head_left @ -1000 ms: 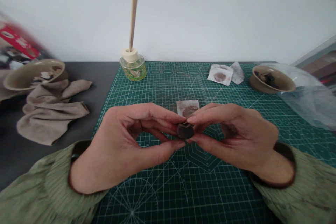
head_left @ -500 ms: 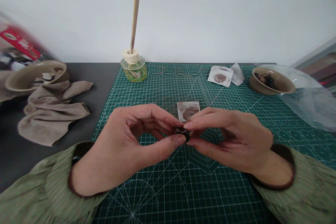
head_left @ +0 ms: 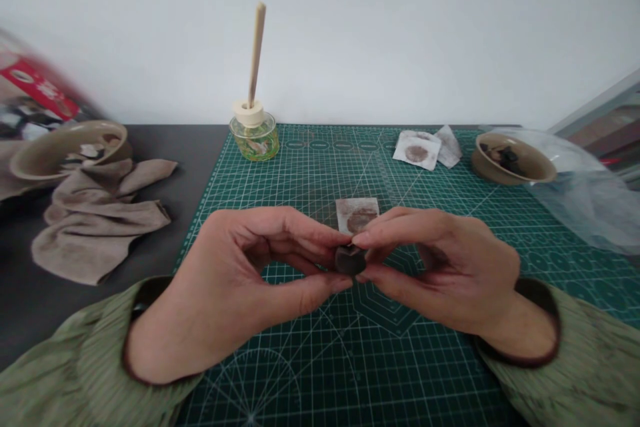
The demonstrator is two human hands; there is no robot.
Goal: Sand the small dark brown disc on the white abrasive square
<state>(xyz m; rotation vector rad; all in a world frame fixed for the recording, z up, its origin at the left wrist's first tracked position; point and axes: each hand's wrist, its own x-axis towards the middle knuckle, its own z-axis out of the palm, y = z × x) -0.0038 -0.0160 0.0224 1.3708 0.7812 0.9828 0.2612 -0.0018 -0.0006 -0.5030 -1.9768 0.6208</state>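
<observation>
A small dark brown, rounded piece [head_left: 350,260] with a notch in its upper edge is pinched between my two hands above the cutting mat; I cannot make out its kind. My left hand [head_left: 270,267] grips it from the left, forefinger on top and thumb beneath. From the right, my right hand [head_left: 430,260] holds it between thumb and forefinger tips. Just behind the fingers lies a white square pad [head_left: 357,212] with a round brown stain, partly covered by my right hand.
The green cutting mat [head_left: 310,180] spans the dark table [head_left: 185,147]. Around it are a glass diffuser bottle [head_left: 254,137] with a stick, more stained pads [head_left: 417,150], a bowl of dark pieces [head_left: 515,173], clear plastic [head_left: 595,207], a bowl of pale pieces [head_left: 30,163] and a brown cloth [head_left: 100,233].
The dark piece has been turned between my fingertips, so a broader rounded face shows. My left thumb has shifted lower, underneath it. The whole view has tilted slightly.
</observation>
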